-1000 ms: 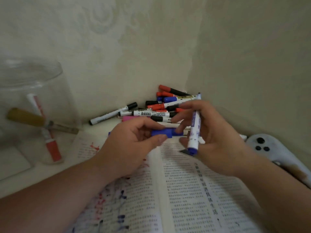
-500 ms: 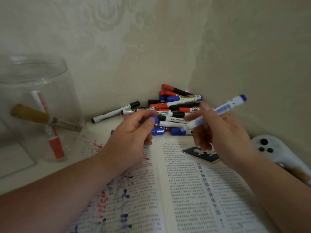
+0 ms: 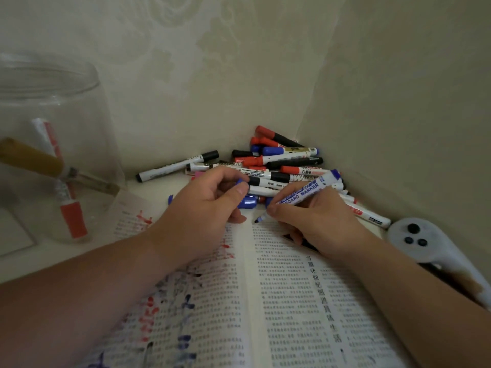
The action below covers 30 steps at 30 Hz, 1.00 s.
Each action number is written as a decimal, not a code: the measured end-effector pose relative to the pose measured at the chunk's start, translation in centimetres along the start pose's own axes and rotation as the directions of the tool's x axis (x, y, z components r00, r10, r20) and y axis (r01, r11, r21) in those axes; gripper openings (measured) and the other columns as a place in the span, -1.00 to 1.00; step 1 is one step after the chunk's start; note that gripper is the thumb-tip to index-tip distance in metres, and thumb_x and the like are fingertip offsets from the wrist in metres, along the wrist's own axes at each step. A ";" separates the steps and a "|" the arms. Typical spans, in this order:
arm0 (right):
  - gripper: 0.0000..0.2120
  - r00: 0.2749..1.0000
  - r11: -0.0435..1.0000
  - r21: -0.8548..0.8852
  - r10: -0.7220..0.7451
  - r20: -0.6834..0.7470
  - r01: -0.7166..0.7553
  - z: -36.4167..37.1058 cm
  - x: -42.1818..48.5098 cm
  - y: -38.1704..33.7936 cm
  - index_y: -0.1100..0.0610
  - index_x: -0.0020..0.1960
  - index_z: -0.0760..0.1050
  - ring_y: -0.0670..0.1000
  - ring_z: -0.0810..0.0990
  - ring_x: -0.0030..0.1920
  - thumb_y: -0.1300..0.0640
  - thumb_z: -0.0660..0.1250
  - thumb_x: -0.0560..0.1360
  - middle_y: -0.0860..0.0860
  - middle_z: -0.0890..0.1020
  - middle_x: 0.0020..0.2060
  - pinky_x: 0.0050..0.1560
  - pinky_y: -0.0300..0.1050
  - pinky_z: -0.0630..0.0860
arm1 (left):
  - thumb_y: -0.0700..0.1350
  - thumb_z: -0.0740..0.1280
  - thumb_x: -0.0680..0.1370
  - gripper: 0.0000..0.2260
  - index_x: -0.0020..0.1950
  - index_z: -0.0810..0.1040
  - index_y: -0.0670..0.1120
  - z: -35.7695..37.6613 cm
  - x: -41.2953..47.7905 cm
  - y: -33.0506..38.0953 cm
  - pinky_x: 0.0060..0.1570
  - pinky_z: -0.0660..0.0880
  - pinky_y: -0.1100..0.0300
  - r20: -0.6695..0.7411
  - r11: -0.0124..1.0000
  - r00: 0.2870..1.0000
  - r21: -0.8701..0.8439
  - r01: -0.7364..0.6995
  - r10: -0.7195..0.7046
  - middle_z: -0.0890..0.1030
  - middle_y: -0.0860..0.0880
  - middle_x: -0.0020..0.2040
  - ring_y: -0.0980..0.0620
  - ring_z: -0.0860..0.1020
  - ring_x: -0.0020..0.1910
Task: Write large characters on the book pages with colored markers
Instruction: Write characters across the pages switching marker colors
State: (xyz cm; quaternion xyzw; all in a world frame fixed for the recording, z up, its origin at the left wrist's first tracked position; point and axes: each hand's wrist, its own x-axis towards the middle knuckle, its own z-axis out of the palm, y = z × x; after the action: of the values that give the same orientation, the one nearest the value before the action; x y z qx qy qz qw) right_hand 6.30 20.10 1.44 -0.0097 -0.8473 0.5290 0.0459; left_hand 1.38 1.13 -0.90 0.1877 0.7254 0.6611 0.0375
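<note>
- Centrally, the right hand (image 3: 316, 221) grips the blue marker (image 3: 305, 193), fingers curled round the barrel near its tip; the barrel slants up and right past the knuckles.
- Its uncapped tip points down-left at the top of the open book's (image 3: 292, 301) right page, just beside the fold; whether it touches cannot be told.
- The left hand (image 3: 204, 208), left of the fold, pinches a blue cap (image 3: 242, 182) between thumb and forefinger.
- A marker pile (image 3: 281, 162) fills the corner behind both hands.
</note>
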 end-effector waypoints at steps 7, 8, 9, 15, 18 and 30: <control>-0.90 0.999 0.992 -0.124 0.001 0.055 0.006 0.0 0.0 -0.3 0.13 -0.18 0.66 -0.15 0.47 -0.49 0.19 0.47 0.52 -0.06 0.56 -0.49 -0.46 -0.31 0.40 | -0.07 0.33 0.62 -0.90 0.07 0.62 0.08 -0.2 0.3 -0.3 0.07 0.64 -0.01 0.062 0.998 0.997 0.052 0.033 -0.036 0.62 0.22 -0.24 0.15 0.66 -0.22; -0.89 0.999 0.991 -0.137 0.008 0.039 -0.002 0.1 0.1 -0.3 0.12 -0.19 0.65 -0.17 0.48 -0.49 0.20 0.46 0.51 -0.08 0.56 -0.50 -0.45 -0.33 0.40 | -0.07 0.33 0.62 -0.90 0.06 0.62 0.08 -0.2 0.4 -0.4 0.05 0.64 0.05 0.070 0.998 0.997 0.042 0.038 -0.041 0.63 0.19 -0.20 0.15 0.66 -0.21; -0.87 1.000 0.989 -0.150 0.014 0.017 -0.011 0.1 0.2 -0.2 0.11 -0.21 0.64 -0.20 0.48 -0.50 0.22 0.45 0.51 -0.11 0.56 -0.52 -0.45 -0.34 0.39 | -0.08 0.33 0.62 -0.90 0.05 0.62 0.10 -0.2 0.3 -0.4 0.01 0.64 0.14 0.082 0.998 0.996 0.038 0.040 -0.043 0.64 0.14 -0.14 0.14 0.67 -0.18; -0.88 1.000 0.994 -0.106 0.018 -0.015 -0.019 0.0 0.2 0.0 0.07 -0.18 0.65 -0.20 0.47 -0.54 0.17 0.46 0.53 -0.15 0.54 -0.55 -0.47 -0.33 0.38 | -0.11 0.32 0.63 -0.89 0.04 0.61 0.09 -0.5 0.2 -0.2 -0.08 0.60 0.29 0.146 0.998 0.988 0.053 0.044 -0.051 0.64 0.07 -0.07 0.10 0.69 -0.13; -0.85 1.000 0.992 -0.125 0.013 0.006 -0.012 0.1 0.0 -0.4 0.08 -0.23 0.63 -0.21 0.46 -0.53 0.23 0.46 0.51 -0.13 0.55 -0.54 -0.48 -0.37 0.36 | -0.11 0.33 0.62 -0.88 0.02 0.61 0.11 -0.5 0.2 -0.3 -0.10 0.59 0.31 0.150 0.998 0.988 0.060 0.024 -0.033 0.63 0.07 -0.08 0.07 0.68 -0.11; -0.82 1.000 0.988 -0.153 0.015 0.009 -0.013 -0.1 0.0 -0.6 0.07 -0.26 0.62 -0.16 0.47 -0.49 0.25 0.47 0.48 -0.08 0.56 -0.50 -0.44 -0.28 0.40 | -0.11 0.33 0.62 -0.88 0.03 0.60 0.11 -0.5 -0.1 0.0 -0.17 0.54 0.40 0.156 0.997 0.988 0.077 0.007 -0.019 0.63 0.03 -0.07 0.03 0.67 -0.10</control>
State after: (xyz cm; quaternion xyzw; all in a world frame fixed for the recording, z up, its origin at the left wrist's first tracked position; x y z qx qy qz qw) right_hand 6.37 19.94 1.97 -0.0167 -0.8856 0.4627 0.0372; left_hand 1.30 0.68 -0.85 0.2357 0.7461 0.6161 0.0913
